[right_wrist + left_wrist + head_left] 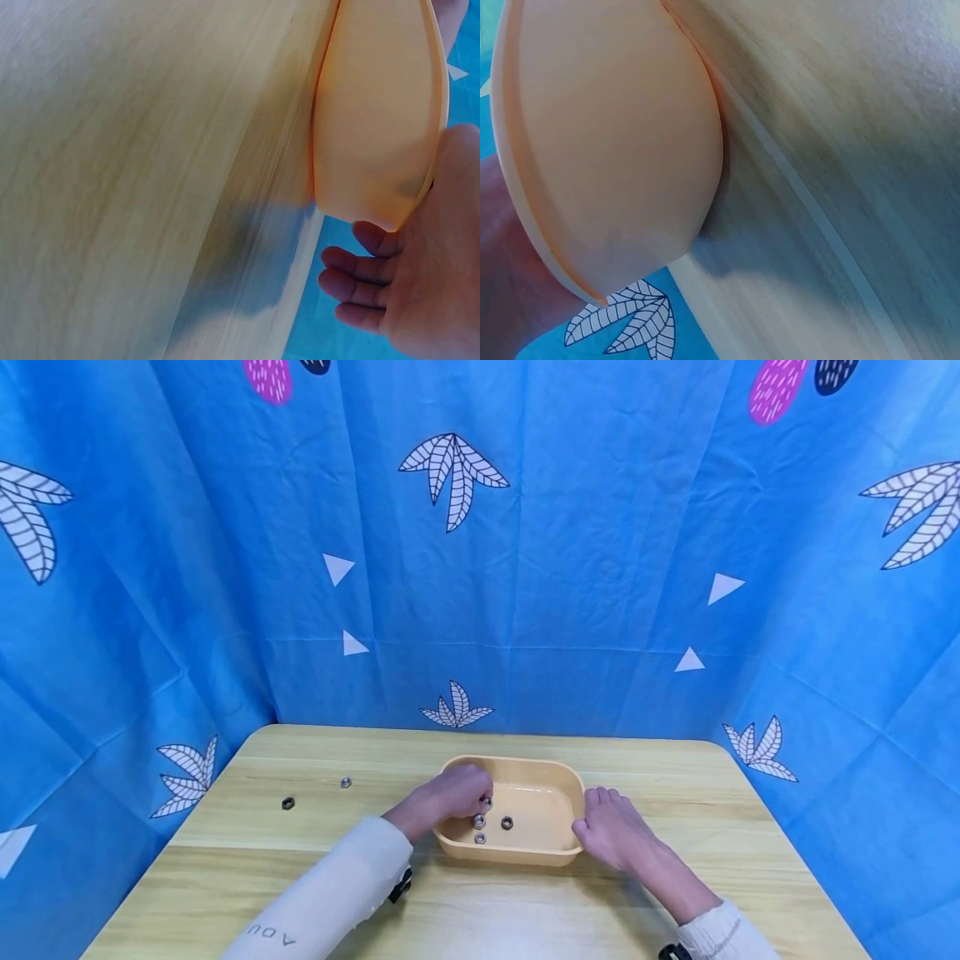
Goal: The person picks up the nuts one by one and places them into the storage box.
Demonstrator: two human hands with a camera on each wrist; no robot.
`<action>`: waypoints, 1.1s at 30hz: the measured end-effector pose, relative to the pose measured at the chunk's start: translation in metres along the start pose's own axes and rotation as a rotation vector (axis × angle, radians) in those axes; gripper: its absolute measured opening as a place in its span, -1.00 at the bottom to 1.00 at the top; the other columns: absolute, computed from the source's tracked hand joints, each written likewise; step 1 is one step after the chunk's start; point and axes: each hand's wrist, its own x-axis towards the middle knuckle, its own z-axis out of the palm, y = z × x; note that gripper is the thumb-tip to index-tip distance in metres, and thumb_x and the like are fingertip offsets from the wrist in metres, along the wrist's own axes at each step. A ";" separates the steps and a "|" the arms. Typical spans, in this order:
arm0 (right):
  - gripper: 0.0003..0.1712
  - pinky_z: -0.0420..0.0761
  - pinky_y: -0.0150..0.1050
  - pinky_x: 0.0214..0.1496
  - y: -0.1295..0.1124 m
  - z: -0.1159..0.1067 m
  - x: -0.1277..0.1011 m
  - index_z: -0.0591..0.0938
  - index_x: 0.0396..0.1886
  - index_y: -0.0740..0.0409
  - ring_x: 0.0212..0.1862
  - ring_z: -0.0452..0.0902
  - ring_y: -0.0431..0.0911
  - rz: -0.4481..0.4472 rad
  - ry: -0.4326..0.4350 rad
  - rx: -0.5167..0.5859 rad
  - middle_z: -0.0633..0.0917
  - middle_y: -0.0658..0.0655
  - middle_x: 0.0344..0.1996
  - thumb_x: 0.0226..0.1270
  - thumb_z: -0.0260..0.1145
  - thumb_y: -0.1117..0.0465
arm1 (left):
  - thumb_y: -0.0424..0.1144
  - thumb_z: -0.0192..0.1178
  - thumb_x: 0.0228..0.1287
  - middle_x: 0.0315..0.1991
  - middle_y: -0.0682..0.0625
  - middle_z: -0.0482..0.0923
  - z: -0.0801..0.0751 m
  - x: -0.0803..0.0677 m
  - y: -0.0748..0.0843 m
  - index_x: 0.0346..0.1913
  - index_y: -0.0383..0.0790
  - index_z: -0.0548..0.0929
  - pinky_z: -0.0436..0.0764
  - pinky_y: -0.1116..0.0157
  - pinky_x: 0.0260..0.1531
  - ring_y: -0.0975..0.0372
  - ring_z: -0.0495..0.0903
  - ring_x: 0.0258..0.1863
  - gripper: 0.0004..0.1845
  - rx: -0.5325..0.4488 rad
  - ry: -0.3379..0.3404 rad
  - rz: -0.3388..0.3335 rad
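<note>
A peach-coloured plastic bin [528, 857] sits on the table with several metal nuts inside. My left hand [459, 792] reaches over its left rim, fingers curled down, pinching a small nut [487, 803] at the fingertips. Close below that hand lie a thicker nut [479, 821] and a thin nut [480, 838]; a dark nut [507, 822] is a little to the right. My right hand [617, 828] holds the bin's right end, thumb at the rim and fingers outside the wall. The left wrist view shows mostly the outer bin wall [622, 142], hiding the left fingertips.
On the table's left side lie a dark nut [288, 803] and a silver nut [346, 782]. The light wood table [225, 877] is bounded at the back and sides by a blue patterned curtain [585, 568].
</note>
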 end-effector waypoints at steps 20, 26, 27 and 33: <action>-0.61 0.49 0.08 0.06 -0.002 -0.001 0.002 0.52 -0.01 0.39 -0.13 0.44 0.09 -0.010 -0.005 -0.008 0.57 0.21 -0.21 0.40 0.14 0.12 | -0.17 0.24 0.47 -0.09 -0.01 0.79 -0.011 -0.016 0.000 -0.03 -0.16 0.80 0.70 0.21 0.04 0.17 0.72 -0.08 -0.79 -0.033 0.150 -0.006; -0.60 0.50 0.07 0.05 0.000 0.000 0.002 0.52 -0.02 0.40 -0.16 0.43 0.07 -0.009 -0.006 -0.011 0.56 0.21 -0.23 0.39 0.14 0.12 | -0.19 0.21 0.50 -0.08 0.02 0.78 -0.014 -0.025 -0.007 -0.03 -0.12 0.79 0.70 0.17 0.05 0.15 0.69 -0.02 -0.80 -0.026 0.290 0.015; -0.60 0.50 0.07 0.05 0.000 0.000 0.002 0.52 -0.02 0.40 -0.16 0.43 0.07 -0.008 -0.005 -0.013 0.57 0.21 -0.23 0.39 0.14 0.12 | -0.19 0.21 0.50 -0.08 0.02 0.78 -0.014 -0.027 -0.008 -0.03 -0.12 0.79 0.69 0.18 0.04 0.16 0.69 -0.02 -0.81 -0.022 0.309 0.016; -0.64 0.49 0.06 0.03 0.001 0.001 0.003 0.52 -0.07 0.37 -0.17 0.42 0.06 -0.009 0.003 -0.011 0.54 0.19 -0.27 0.39 0.15 0.12 | -0.21 0.24 0.47 -0.08 0.00 0.78 -0.014 -0.033 -0.017 -0.01 -0.15 0.79 0.69 0.19 0.05 0.15 0.68 -0.02 -0.81 0.009 0.373 0.039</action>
